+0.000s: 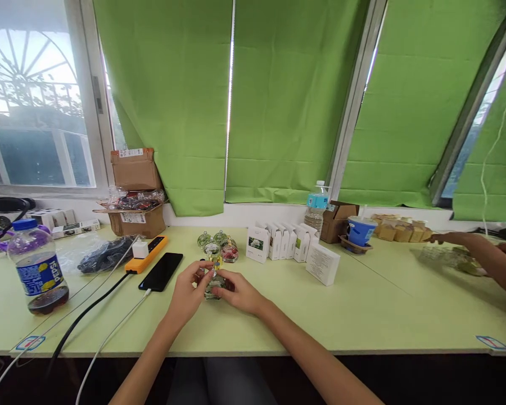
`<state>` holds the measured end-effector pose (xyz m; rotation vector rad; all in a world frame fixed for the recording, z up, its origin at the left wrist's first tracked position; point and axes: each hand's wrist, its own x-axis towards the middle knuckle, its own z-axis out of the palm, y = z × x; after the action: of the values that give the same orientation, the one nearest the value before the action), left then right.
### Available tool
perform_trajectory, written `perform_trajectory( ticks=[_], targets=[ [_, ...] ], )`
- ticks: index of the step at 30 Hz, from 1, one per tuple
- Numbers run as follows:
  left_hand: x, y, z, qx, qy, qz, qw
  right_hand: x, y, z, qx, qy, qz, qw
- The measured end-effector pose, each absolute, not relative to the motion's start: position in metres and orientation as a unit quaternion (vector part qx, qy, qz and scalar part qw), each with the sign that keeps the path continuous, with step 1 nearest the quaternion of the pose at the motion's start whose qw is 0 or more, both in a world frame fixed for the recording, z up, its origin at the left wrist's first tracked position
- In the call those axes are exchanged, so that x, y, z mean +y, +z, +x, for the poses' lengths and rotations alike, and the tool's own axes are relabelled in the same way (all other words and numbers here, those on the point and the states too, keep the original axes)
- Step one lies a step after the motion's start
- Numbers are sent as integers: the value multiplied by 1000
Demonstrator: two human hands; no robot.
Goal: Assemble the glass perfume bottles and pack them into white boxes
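Note:
A small round glass bottle (pixel 213 291) stands on the table between my two hands. My right hand (pixel 241 292) curls around its right side with the fingers closed on it. At the bottle's top, the thumb and fingers of my left hand (pixel 190 286) are pinched together; what lies between them is too small to make out. A gold-coloured part (pixel 216 260) shows just above the fingertips. Close behind my hands are several more glass bottles, greenish ones (pixel 220 236) and a pinkish one (pixel 229 251).
White boxes (pixel 277 242) stand in a row, with another box (pixel 322 264) in front. On the left are a phone (pixel 162 271), an orange power strip (pixel 147 254), cables and a Pepsi bottle (pixel 36 275). At right, another person's arm (pixel 484 253) reaches over wrapped items.

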<state>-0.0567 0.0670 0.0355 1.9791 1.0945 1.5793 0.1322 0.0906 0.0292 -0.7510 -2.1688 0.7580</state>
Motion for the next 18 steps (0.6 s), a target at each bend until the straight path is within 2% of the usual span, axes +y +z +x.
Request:
perform_trajectory(
  ticks=[18],
  targets=[
    [65,37,-55,362,560,722,185,93,28,131,-845,278,-287,356]
  ],
)
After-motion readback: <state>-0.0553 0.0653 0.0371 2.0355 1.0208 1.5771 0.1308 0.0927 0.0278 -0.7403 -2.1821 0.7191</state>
